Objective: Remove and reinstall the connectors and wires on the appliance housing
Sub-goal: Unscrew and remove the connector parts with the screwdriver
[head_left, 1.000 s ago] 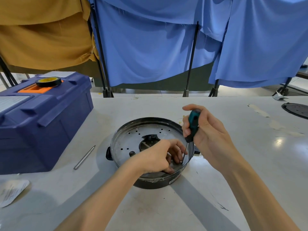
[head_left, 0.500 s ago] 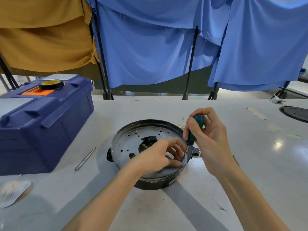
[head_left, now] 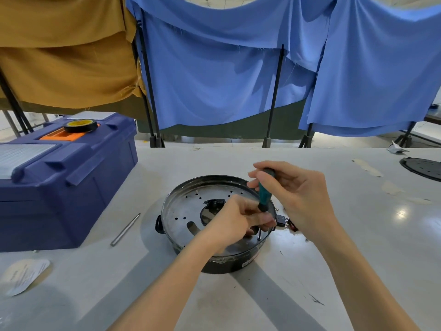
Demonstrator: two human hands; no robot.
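The pale grey counter (head_left: 372, 211) carries a dark blue toolbox (head_left: 59, 192) at its left side. A thin metal rod (head_left: 125, 229) lies between the toolbox and the round appliance housing (head_left: 188, 211) in the middle. A small black and red connector (head_left: 287, 222) lies just right of the housing. A printed paper label (head_left: 25, 275) sits near left, a black perforated disc (head_left: 423, 168) far right, with tape scraps (head_left: 367, 167) nearby.

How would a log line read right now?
right hand: grips teal-handled screwdriver | left hand: fingers at its shaft | tip: in round metal appliance housing
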